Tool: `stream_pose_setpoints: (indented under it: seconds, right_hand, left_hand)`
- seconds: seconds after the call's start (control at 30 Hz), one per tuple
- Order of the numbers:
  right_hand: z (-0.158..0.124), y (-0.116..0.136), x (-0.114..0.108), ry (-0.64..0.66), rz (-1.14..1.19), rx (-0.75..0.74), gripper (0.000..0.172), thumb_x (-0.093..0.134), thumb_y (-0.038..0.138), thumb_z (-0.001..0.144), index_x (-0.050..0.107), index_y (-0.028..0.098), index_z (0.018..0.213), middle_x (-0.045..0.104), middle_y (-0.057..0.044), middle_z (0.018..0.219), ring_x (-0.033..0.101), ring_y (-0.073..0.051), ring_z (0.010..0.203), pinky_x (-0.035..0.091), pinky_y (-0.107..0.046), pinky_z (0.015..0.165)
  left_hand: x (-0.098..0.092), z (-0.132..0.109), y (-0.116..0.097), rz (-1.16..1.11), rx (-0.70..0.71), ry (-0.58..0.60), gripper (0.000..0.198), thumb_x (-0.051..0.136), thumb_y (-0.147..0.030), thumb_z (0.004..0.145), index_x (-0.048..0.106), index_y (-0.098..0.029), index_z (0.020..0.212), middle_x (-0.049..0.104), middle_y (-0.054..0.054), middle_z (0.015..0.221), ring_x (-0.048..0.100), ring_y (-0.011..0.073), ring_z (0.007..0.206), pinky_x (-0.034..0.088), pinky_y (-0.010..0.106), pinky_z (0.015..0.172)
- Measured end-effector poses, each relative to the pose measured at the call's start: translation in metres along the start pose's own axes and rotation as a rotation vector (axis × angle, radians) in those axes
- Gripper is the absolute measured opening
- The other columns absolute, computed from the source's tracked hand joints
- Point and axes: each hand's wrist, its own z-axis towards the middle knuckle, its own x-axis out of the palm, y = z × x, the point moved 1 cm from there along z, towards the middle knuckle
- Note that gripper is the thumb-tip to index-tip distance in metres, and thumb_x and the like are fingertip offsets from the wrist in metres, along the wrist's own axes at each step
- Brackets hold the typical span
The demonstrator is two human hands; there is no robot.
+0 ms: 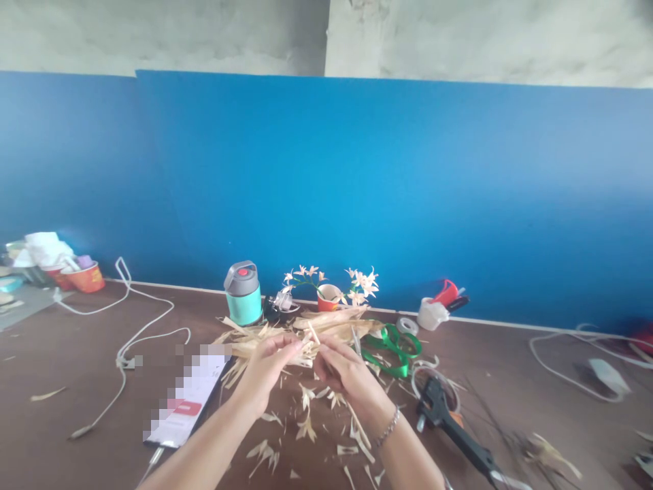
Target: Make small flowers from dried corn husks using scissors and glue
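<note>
Over the middle of the table, my left hand (pixel 274 364) and my right hand (pixel 347 371) come close together with fingers pinched. A narrow pale strip of dried husk (pixel 313 332) sticks up between the fingertips, and both hands seem to grip it. Fingers cover its lower end. Just behind the hands lies a heap of dried husks (pixel 326 318). Below them, small husk flowers (pixel 306 427) and cut scraps are scattered on the tabletop.
Behind stand a teal flask (pixel 243 299) and a red cup (pixel 328 297) with flower stems. Green ribbon (pixel 395 347), white tape (pixel 407 325) and a black glue gun (pixel 449 422) lie right. A phone (pixel 188 401) is left, near a white cable (pixel 122 347).
</note>
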Motion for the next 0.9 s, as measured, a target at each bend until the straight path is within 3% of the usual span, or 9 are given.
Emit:
stream_pose_setpoints:
  seconds: [0.23, 0.4, 0.53, 0.63, 0.73, 0.9]
  right_hand:
    - [0.000, -0.004, 0.003, 0.159, -0.043, -0.011, 0.040, 0.054, 0.039, 0.082, 0.056, 0.019, 0.116, 0.051, 0.005, 0.056, 0.022, -0.004, 0.040, 0.010, -0.020, 0.040]
    - [0.003, -0.006, 0.008, 0.120, -0.167, -0.092, 0.036, 0.050, 0.035, 0.084, 0.060, 0.017, 0.113, 0.046, 0.005, 0.054, 0.024, -0.005, 0.041, 0.017, -0.019, 0.040]
    - [0.002, -0.012, 0.013, -0.021, -0.549, -0.305, 0.038, 0.038, 0.022, 0.087, 0.059, 0.020, 0.119, 0.054, 0.000, 0.060, 0.047, -0.012, 0.053, 0.041, -0.024, 0.054]
    - [-0.001, -0.018, 0.017, -0.107, -0.903, -0.424, 0.052, 0.038, 0.009, 0.080, 0.049, 0.022, 0.130, 0.066, -0.007, 0.088, 0.060, -0.018, 0.077, 0.046, -0.027, 0.071]
    - [-0.002, -0.023, 0.022, -0.166, -1.250, -0.355, 0.068, 0.044, 0.004, 0.073, 0.036, 0.023, 0.138, 0.062, -0.010, 0.109, 0.063, -0.019, 0.084, 0.047, -0.024, 0.069]
    - [-0.001, -0.029, 0.029, -0.231, -1.531, -0.254, 0.073, 0.045, 0.000, 0.074, 0.028, 0.023, 0.141, 0.062, -0.009, 0.103, 0.064, -0.018, 0.081, 0.045, -0.020, 0.061]
  left_hand:
    - [0.004, -0.003, -0.004, -0.078, -0.011, 0.002, 0.014, 0.061, -0.029, 0.070, 0.066, -0.016, 0.070, 0.065, 0.003, 0.072, 0.058, 0.0190, 0.076, 0.040, 0.028, 0.071]
    - [0.007, -0.004, -0.001, -0.028, -0.001, -0.087, 0.014, 0.061, -0.030, 0.066, 0.061, -0.016, 0.063, 0.062, 0.001, 0.068, 0.054, 0.0147, 0.066, 0.039, 0.023, 0.060]
    - [0.010, -0.005, 0.007, -0.015, -0.008, -0.216, 0.016, 0.061, -0.030, 0.064, 0.056, -0.016, 0.057, 0.058, -0.001, 0.065, 0.052, 0.0124, 0.059, 0.039, 0.022, 0.055]
    - [0.012, -0.006, 0.012, -0.032, -0.023, -0.262, 0.017, 0.061, -0.030, 0.063, 0.054, -0.017, 0.054, 0.057, -0.002, 0.065, 0.050, 0.0112, 0.055, 0.040, 0.022, 0.053]
    - [0.015, -0.007, 0.013, -0.043, -0.016, -0.291, 0.016, 0.060, -0.028, 0.061, 0.053, -0.017, 0.052, 0.057, -0.001, 0.068, 0.050, 0.0114, 0.055, 0.040, 0.022, 0.053]
    - [0.016, -0.006, 0.015, -0.049, -0.003, -0.316, 0.017, 0.059, -0.028, 0.060, 0.053, -0.016, 0.049, 0.061, 0.003, 0.075, 0.055, 0.0161, 0.068, 0.042, 0.022, 0.058]
